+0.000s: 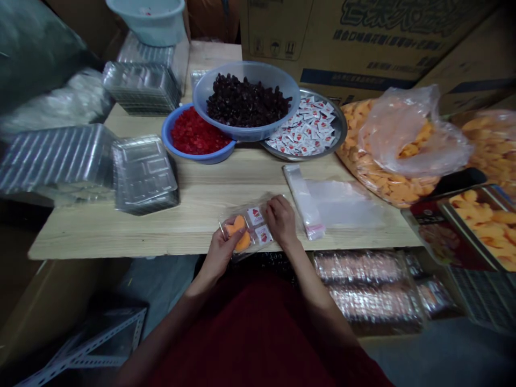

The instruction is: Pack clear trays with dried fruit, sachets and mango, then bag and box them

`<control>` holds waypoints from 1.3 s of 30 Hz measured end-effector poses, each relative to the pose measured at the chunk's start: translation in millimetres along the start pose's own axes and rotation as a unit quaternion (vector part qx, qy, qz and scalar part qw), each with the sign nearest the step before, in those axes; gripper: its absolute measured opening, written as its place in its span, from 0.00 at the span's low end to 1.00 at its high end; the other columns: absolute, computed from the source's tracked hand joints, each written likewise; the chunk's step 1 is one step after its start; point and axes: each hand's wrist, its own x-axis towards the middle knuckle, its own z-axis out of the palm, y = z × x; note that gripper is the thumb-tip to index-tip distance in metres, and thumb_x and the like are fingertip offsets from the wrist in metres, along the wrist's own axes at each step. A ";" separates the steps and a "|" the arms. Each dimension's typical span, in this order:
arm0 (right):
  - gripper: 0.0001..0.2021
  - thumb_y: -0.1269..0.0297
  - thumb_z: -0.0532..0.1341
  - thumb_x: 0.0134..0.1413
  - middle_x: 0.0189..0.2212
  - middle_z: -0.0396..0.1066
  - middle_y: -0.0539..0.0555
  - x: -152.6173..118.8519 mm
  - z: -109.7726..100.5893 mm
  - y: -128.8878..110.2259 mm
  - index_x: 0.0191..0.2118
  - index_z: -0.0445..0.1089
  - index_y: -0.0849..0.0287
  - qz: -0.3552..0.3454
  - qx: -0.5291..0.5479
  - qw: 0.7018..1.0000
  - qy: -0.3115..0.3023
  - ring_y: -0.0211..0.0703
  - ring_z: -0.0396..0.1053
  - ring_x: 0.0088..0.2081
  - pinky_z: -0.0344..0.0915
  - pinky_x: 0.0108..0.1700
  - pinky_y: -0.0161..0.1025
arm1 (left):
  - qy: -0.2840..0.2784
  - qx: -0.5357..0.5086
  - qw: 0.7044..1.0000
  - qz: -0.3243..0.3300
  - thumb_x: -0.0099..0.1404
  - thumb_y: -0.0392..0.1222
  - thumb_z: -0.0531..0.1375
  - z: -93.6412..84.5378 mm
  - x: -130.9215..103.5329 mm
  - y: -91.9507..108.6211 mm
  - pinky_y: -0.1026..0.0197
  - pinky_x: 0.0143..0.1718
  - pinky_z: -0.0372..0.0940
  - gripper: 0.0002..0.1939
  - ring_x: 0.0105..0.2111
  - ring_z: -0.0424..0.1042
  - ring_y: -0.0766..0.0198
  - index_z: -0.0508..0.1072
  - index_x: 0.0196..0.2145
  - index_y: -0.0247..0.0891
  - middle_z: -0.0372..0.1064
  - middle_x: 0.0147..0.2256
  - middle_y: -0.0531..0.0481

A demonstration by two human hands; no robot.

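A clear plastic bag (268,200) encloses a clear tray with orange heart-like pieces (242,241) on the left and two white printed sachets (263,235) on the right. My left hand (220,252) is closed on the left end of this bag, thumb on top over the orange pieces. At its right end, my right hand (283,221) has its fingers curled together on the bag's edge; the fingertips are partly hidden. To the right of that hand lies a stack of flat clear bags (342,201) with a folded white strip.
Behind are bowls of dark pieces (248,102), red pieces (197,131) and white sachets (304,129). Stacked clear trays (143,172) stand left. A large bag of orange pieces (374,145) and an open box (484,226) are right. Packed trays (366,293) sit below the table's front edge.
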 end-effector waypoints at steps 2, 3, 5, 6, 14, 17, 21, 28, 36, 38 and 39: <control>0.11 0.69 0.52 0.68 0.38 0.69 0.57 -7.7 -1.0 -3.5 0.37 0.70 0.57 -0.004 0.001 1.000 0.003 0.46 0.67 0.42 0.64 0.46 0.42 | 0.002 -0.013 1.000 0.001 0.59 0.48 0.71 1.5 0.2 -5.5 0.60 0.43 0.72 0.25 0.40 0.79 0.59 0.73 0.51 0.37 0.78 0.45 0.45; 0.10 0.69 0.52 0.68 0.38 0.69 0.57 -12.7 -2.3 -4.3 0.37 0.70 0.57 0.004 -0.011 1.000 0.009 0.46 0.67 0.42 0.64 0.46 0.42 | 0.003 -0.024 1.000 -0.002 0.59 0.48 0.71 2.8 0.2 -8.2 0.60 0.42 0.72 0.25 0.39 0.79 0.59 0.73 0.50 0.37 0.78 0.44 0.46; 0.09 0.70 0.54 0.66 0.37 0.69 0.56 -24.7 -6.3 -4.4 0.37 0.69 0.57 0.031 -0.056 0.997 0.031 0.47 0.66 0.42 0.64 0.45 0.42 | 0.004 -0.042 0.999 -0.013 0.58 0.48 0.71 6.2 -0.3 -11.5 0.60 0.41 0.72 0.24 0.36 0.79 0.60 0.72 0.50 0.37 0.79 0.42 0.46; 0.08 0.71 0.54 0.65 0.36 0.68 0.56 -31.3 -9.0 -3.9 0.37 0.69 0.57 0.047 -0.082 0.995 0.045 0.48 0.65 0.42 0.63 0.45 0.43 | 0.004 -0.046 0.999 -0.015 0.59 0.48 0.71 8.3 -0.9 -11.7 0.60 0.40 0.72 0.24 0.35 0.79 0.60 0.72 0.50 0.37 0.79 0.41 0.46; 0.11 0.71 0.51 0.68 0.35 0.67 0.55 -68.5 -32.8 -17.1 0.37 0.70 0.56 0.083 -0.091 0.991 0.052 0.47 0.65 0.40 0.63 0.43 0.42 | 0.016 -0.057 0.998 -0.020 0.58 0.49 0.71 19.5 -8.2 4.2 0.60 0.36 0.72 0.26 0.33 0.80 0.59 0.71 0.50 0.35 0.79 0.39 0.45; 0.12 0.71 0.50 0.68 0.36 0.68 0.56 -69.4 -38.5 -24.5 0.39 0.71 0.57 0.074 -0.031 0.997 0.012 0.45 0.67 0.39 0.64 0.42 0.41 | 0.022 -0.061 0.998 -0.024 0.57 0.48 0.71 14.9 -8.3 10.0 0.59 0.34 0.73 0.26 0.32 0.80 0.59 0.71 0.50 0.36 0.80 0.38 0.46; 0.11 0.69 0.52 0.69 0.38 0.70 0.56 -69.6 -45.0 -27.6 0.43 0.72 0.57 0.099 0.018 0.994 0.029 0.45 0.69 0.40 0.66 0.43 0.41 | 0.045 -0.067 0.996 -0.039 0.54 0.46 0.73 8.2 -6.3 15.1 0.60 0.32 0.73 0.23 0.29 0.79 0.59 0.73 0.44 0.36 0.79 0.34 0.49; 0.11 0.69 0.52 0.69 0.37 0.70 0.55 -68.0 -47.9 -34.4 0.43 0.72 0.56 0.104 0.042 0.992 0.052 0.45 0.69 0.40 0.66 0.43 0.41 | 0.064 -0.077 0.994 -0.044 0.49 0.46 0.75 6.9 -3.1 15.5 0.62 0.31 0.72 0.19 0.27 0.77 0.61 0.76 0.34 0.35 0.77 0.28 0.50; 0.03 0.69 0.57 0.59 0.35 0.65 0.54 -56.8 -42.0 -24.8 0.35 0.66 0.55 0.132 -0.040 0.986 0.090 0.48 0.66 0.40 0.65 0.45 0.44 | 0.083 -0.064 0.992 -0.069 0.50 0.43 0.75 -12.7 -9.8 31.5 0.64 0.28 0.72 0.20 0.25 0.76 0.64 0.75 0.37 0.34 0.77 0.29 0.51; 0.03 0.70 0.57 0.56 0.34 0.66 0.54 -55.3 -38.1 -26.1 0.33 0.65 0.54 0.130 -0.074 0.984 0.095 0.49 0.65 0.40 0.64 0.45 0.44 | 0.079 -0.062 0.993 -0.064 0.50 0.44 0.75 -12.4 -12.3 32.3 0.63 0.28 0.72 0.22 0.25 0.77 0.63 0.75 0.40 0.34 0.78 0.30 0.50; 0.04 0.70 0.58 0.56 0.33 0.66 0.54 -54.8 -36.7 -27.1 0.32 0.64 0.54 0.131 -0.088 0.983 0.099 0.49 0.65 0.39 0.63 0.45 0.45 | 0.077 -0.061 0.993 -0.061 0.50 0.44 0.75 -12.0 -13.1 32.1 0.63 0.28 0.72 0.23 0.26 0.77 0.62 0.75 0.42 0.34 0.78 0.31 0.49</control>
